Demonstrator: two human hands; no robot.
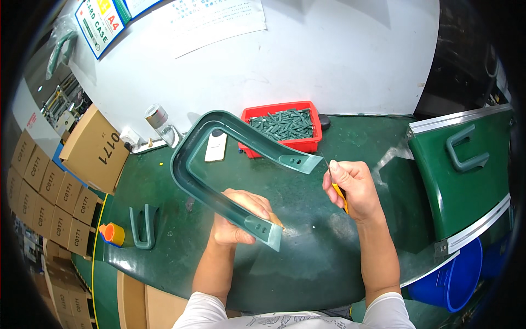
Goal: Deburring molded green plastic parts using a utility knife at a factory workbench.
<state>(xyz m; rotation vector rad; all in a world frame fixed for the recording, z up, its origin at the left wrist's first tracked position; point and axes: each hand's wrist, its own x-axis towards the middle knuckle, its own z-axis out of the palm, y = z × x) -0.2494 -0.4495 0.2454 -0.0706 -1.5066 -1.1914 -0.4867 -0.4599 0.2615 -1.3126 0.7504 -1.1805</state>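
A large green U-shaped plastic handle (182,159) is held up over the green tabletop (307,268). My left hand (226,229) is closed round its nearer leg. Both ends of the handle are flat, with small holes beside them. In my right hand (356,189) is a slim trimming tool with a yellow grip (341,198). Its thin tip points up at the end of the handle's farther leg; whether it touches I cannot tell. The fingers of my right hand are curled round the grip.
Behind the handle stands a red bin (304,146) of small green pieces (282,125), near a phone (216,147) and a clear bottle (163,125). At left are another green handle (143,233), an orange cup (114,234) and stacked cartons (57,186). At right are a green panel (466,192) and blue bin (452,285).
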